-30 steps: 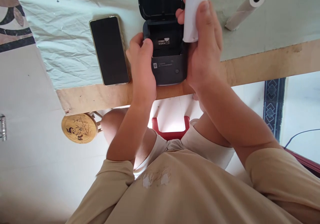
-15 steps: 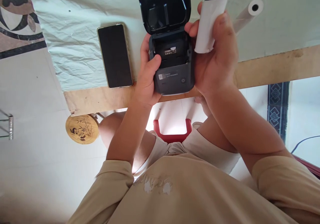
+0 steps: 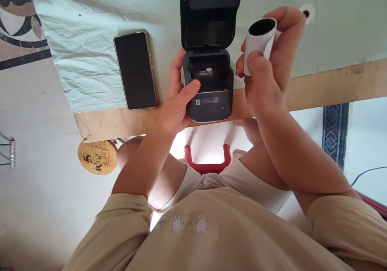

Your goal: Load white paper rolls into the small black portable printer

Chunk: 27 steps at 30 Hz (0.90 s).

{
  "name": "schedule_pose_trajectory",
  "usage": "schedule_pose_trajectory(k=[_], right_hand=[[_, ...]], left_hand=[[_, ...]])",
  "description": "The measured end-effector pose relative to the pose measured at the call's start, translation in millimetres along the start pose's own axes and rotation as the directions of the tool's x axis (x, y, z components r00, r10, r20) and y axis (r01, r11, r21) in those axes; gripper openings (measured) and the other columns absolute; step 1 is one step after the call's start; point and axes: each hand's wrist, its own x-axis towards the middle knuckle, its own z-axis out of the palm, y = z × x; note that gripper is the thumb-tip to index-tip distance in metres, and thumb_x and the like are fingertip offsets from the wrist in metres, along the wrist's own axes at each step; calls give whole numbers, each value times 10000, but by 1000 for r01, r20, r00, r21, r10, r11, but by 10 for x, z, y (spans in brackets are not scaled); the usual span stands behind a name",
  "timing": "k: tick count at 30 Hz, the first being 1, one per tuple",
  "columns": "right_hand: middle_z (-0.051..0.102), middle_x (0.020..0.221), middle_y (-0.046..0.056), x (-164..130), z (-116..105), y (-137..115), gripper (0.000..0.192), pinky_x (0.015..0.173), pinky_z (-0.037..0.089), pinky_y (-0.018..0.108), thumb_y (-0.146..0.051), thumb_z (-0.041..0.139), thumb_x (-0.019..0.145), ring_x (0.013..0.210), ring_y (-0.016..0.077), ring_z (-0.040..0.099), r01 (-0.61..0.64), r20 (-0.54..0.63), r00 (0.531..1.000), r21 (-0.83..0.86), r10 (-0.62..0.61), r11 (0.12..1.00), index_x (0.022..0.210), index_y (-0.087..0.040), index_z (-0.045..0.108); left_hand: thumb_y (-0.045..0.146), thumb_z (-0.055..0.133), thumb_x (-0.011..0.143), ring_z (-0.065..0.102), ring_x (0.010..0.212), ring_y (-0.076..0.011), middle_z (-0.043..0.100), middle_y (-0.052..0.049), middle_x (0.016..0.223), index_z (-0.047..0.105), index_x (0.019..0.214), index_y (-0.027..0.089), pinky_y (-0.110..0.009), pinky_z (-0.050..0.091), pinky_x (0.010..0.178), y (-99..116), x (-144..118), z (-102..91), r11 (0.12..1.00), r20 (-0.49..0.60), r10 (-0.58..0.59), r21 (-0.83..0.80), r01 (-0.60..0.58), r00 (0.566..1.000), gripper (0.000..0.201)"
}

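Your left hand (image 3: 178, 105) grips one dark device (image 3: 208, 109) at the near table (image 3: 332, 76) edge; right of it, your right hand (image 3: 272, 79) grips one of two white rolls (image 3: 256, 44). One phone (image 3: 136, 71) lies left.

The scene is lit by soft, fairly even light. The floor (image 3: 208, 152) at lower centre is washed out to near white, and faint, blurred shadows are cast across it. Shallow shading is left along the creases of the pale green cloth (image 3: 87, 69). Dull reflections are caught on the open lid (image 3: 208, 33) of the black device (image 3: 202, 113), whose small lettering (image 3: 208, 101) is softened. The sleeves (image 3: 121, 212) are stretched by wide-angle distortion.
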Motion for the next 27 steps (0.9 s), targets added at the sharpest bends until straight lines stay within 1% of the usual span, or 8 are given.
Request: schedule_pose_trajectory(k=[3,6,9,13,18,21,23,27], right_hand=[[461,1094,11,-60,-27,-13,261,773,491,308,-398,395,815,831,124,506,187,72,981,-110,-180,976,1063,-333,441],[488,1045,10,-79,-54,-44,250,859,477,336,-390,450,823,929,141,531,307,150,948,-204,-281,930,1064,-324,450],[560,1063,-1,-79,-77,-85,249,885,449,381,-283,530,783,984,172,563,308,212,947,-394,-241,866,1021,-295,462],[646,1074,-21,-57,-96,-103,278,901,420,439,-154,580,679,948,206,577,296,260,951,-602,-169,742,921,-260,496],[651,1070,-16,-33,-96,-60,151,922,447,402,-143,518,746,1005,184,583,342,308,929,-508,-205,791,852,-248,540],[640,1017,-3,-53,-78,-63,77,921,456,393,-197,512,789,953,163,582,394,285,915,-469,-287,791,801,-249,568],[630,982,4,-78,-62,-83,60,915,460,403,-228,533,779,924,163,570,428,275,902,-471,-333,772,787,-254,587],[613,944,12,-123,-36,-109,71,918,469,419,-241,541,756,933,170,566,505,329,858,-396,-394,767,780,-264,603]], left_hand=[[732,603,672,535,1256,-238,517,41,1327,257,1361,484,-423,545,920,-4,12,37,999,-3,-12,35,12,1000,810],[690,623,692,531,1254,-229,548,53,1281,245,1367,496,-423,547,932,-3,22,81,1000,-4,-21,21,21,1000,797],[662,654,683,541,1236,-228,537,60,1316,261,1351,502,-408,555,933,10,19,102,1000,6,-20,12,20,1000,791],[683,642,679,588,1189,-228,564,-6,1273,257,1389,433,-391,557,912,55,-14,103,998,-4,-29,49,29,1000,846],[660,610,729,594,1186,-223,581,-15,1225,225,1411,419,-368,537,864,96,-30,98,996,19,-22,91,21,1000,819],[725,567,712,556,1236,-230,574,12,1226,276,1370,446,-382,520,865,47,3,71,992,27,48,116,-51,998,772],[803,533,660,570,1218,-234,585,25,1226,318,1323,482,-382,537,866,-9,30,44,984,-11,84,159,-81,996,767],[889,452,601,568,1215,-260,586,-1,1245,292,1344,454,-421,535,918,-70,53,16,968,-105,77,244,-50,991,876]])
